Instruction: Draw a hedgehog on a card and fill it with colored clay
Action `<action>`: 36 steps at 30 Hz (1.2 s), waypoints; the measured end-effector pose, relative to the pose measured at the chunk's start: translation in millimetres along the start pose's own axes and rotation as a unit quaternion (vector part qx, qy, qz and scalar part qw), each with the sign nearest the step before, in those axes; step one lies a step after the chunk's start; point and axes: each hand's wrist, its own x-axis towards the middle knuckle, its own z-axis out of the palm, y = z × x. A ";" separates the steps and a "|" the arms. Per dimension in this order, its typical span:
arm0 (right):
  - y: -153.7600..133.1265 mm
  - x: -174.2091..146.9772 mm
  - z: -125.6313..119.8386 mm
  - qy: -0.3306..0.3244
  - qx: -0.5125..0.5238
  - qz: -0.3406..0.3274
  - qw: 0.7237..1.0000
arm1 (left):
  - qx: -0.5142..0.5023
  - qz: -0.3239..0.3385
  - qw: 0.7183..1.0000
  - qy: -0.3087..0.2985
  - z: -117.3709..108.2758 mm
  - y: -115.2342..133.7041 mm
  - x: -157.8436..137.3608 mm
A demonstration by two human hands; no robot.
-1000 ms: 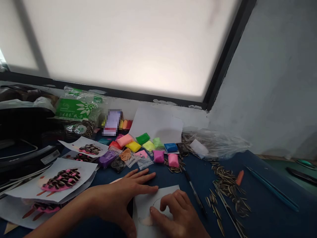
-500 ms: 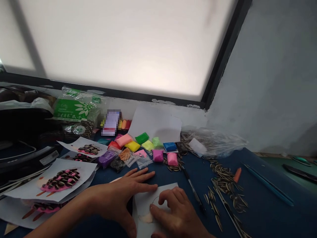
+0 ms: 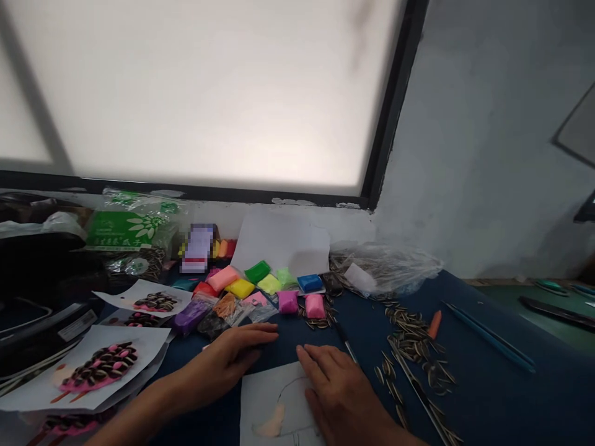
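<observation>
A white sheet of paper (image 3: 260,396) lies at the front of the blue tabletop, with a line drawing and a patch of flattened pale clay (image 3: 272,424) on it. My right hand (image 3: 337,384) rests over the sheet's right part, fingers stretched out and holding nothing. It covers some of the drawn lines. Left of the sheet's top edge, my left hand (image 3: 235,350) hovers with extended fingers and an empty palm. Beyond my right hand lies a black pen (image 3: 346,344), its lower end hidden. Packets of coloured clay, including a pink one (image 3: 315,306), lie ahead of both hands.
Finished seed-and-clay pictures (image 3: 100,365) are stacked at left. Loose sunflower seeds (image 3: 409,328), a metal tool (image 3: 421,393), an orange clay stick (image 3: 434,324) and blue tweezers (image 3: 493,337) lie right. A green seed bag (image 3: 123,229) and a phone (image 3: 198,248) stand behind.
My right hand has gone from curled fingers at the pale clay to lying flat further right. My left hand has drawn off the sheet toward the left. The camera has shifted slightly.
</observation>
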 end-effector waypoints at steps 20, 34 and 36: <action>-13.9 1.6 -11.4 -0.023 -0.033 -0.020 0.999 | 0.151 0.135 0.959 0.198 6.2 6.1 7.4; -7.6 2.1 6.8 0.098 -0.022 -0.060 0.993 | 0.135 0.038 0.974 0.178 1.0 15.5 30.0; -7.1 2.4 11.1 0.128 -0.043 -0.074 0.988 | 0.140 0.058 0.975 0.162 8.3 14.8 35.9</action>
